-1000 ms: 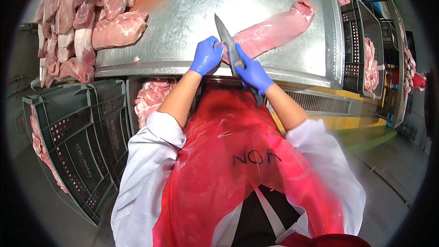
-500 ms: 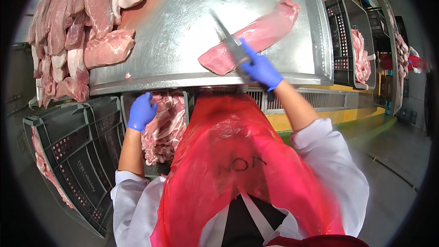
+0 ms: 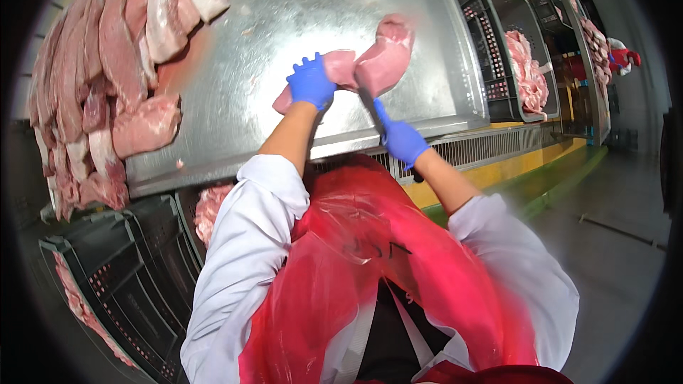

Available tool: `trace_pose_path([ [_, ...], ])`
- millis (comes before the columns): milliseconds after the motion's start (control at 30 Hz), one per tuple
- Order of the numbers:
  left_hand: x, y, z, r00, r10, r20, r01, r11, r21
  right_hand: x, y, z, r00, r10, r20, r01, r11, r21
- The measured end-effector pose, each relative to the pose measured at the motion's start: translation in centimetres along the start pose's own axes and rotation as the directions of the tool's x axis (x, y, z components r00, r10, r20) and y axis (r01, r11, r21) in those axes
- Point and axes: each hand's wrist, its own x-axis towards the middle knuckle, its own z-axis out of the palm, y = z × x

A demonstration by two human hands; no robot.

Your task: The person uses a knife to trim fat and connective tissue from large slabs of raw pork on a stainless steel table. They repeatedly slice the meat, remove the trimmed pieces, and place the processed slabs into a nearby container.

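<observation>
A long piece of pale pink pork loin (image 3: 388, 57) lies across the metal table. My left hand (image 3: 311, 84), in a blue glove, rests on its left part with the fingers apart, covering some of the meat. My right hand (image 3: 405, 144), gloved the same way, grips a knife (image 3: 375, 114) near the table's front edge. The blade points away from me, its tip at the middle of the loin. There the meat parts into two sections; whether it is cut right through I cannot tell.
Many long cuts of pork (image 3: 117, 43) are heaped at the table's left. A loose chunk (image 3: 146, 126) lies beside them. Dark crates with meat stand below left (image 3: 121, 277) and at the right (image 3: 487, 57). A slatted grate (image 3: 491, 144) runs under the table's front edge.
My left hand has moved from above the crate onto the loin. The knife tip has come to the loin's middle, where the meat now parts. The view has shifted.
</observation>
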Motion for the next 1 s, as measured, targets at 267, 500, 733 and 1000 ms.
trace_pose_path([
  [267,3.8,-13.2,0.4,0.963,-0.109,0.246,0.268,0.441,-0.856,-9.8,5.6,-5.2,0.983,-0.146,0.109,0.115,0.961,0.253],
  [500,9.8,13.8,-12.7,0.912,0.384,0.143,0.249,-0.241,-0.938,-11.2,14.2,-9.0,0.999,0.019,-0.028,0.002,0.796,0.605],
  [733,16.9,20.0,-1.4,0.935,0.328,-0.138,-0.349,0.921,-0.174,-6.4,22.3,-12.0,0.959,-0.031,-0.280,0.226,0.679,0.699],
  [1000,11.4,7.3,4.0,0.932,-0.018,0.362,0.184,0.884,-0.430,-9.5,27.6,-10.0,0.977,0.074,-0.202,0.111,0.629,0.769],
])
